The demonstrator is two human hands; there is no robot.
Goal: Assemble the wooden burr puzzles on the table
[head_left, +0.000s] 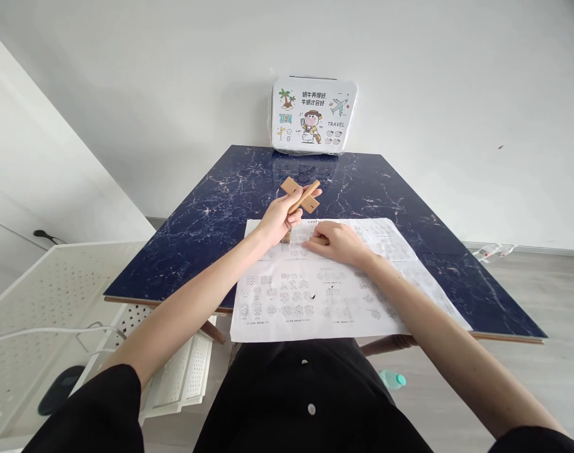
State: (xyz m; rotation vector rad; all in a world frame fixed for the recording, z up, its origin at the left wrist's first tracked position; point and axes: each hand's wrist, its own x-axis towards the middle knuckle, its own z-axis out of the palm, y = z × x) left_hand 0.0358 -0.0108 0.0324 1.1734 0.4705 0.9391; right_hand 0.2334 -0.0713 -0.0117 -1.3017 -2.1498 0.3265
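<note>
My left hand (287, 211) is closed around light-brown wooden pieces above the far edge of the printed sheet. Among them is a flat wooden board (309, 204) with a small dark slot, and a wooden stick (306, 196) crosses over it. Just below these fingers shows a small wooden block (286, 238) with a dark mark; whether the hand touches it I cannot tell. My right hand (337, 242) lies on the white sheet (277, 321), its fingers curled together. Anything inside that hand is hidden. Small diagrams and dark specks cover the sheet.
A white cartoon-printed case (314, 116) leans against the wall at the back of the blue marbled table (197, 207). To the left stands a white perforated rack (79, 270) with a cable (55, 332) and a dark device (60, 390). A bottle (391, 379) is on the floor.
</note>
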